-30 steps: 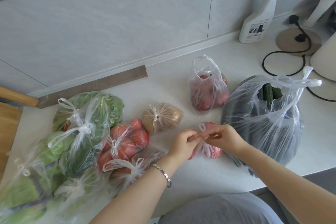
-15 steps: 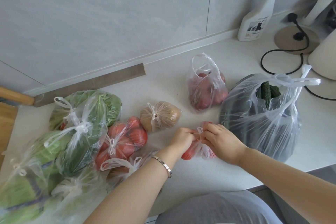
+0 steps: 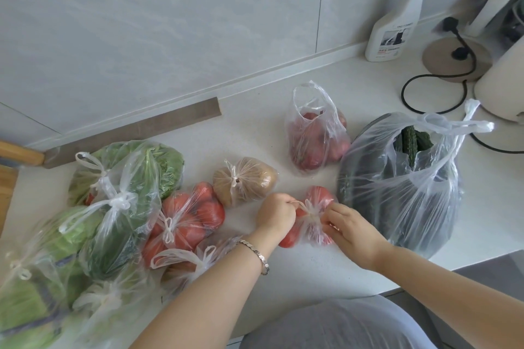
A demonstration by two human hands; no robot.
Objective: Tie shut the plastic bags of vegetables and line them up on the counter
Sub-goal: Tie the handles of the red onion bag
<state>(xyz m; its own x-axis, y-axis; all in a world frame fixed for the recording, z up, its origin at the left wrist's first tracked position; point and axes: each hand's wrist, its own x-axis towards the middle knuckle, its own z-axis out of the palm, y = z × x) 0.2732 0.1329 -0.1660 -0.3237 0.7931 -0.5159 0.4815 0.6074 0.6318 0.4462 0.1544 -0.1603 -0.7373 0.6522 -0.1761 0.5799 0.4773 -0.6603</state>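
Evidently mid-knot, the left hand [image 3: 276, 214] is curled round one twisted handle of the small tomato bag [image 3: 313, 222]. The right hand [image 3: 351, 231] pinches the opposite handle, and the two pull apart over the gathered neck. That bag lies on the surface [image 3: 255, 133] between the hands, near the front edge. The thin film looks like the weak spot: too hard a tug could stretch or tear a handle, while too soft a one would leave a knot that slips open. A jerk could also roll the bag toward the edge. Just right of it stands the big cucumber bag [image 3: 397, 187], handles loose and mouth open; a nudge from the right forearm might tip it. Behind the small tomato bag, a bag of red produce [image 3: 317, 141] is likewise untied. Behind and to its left, the potato bag [image 3: 245, 182] is already knotted.
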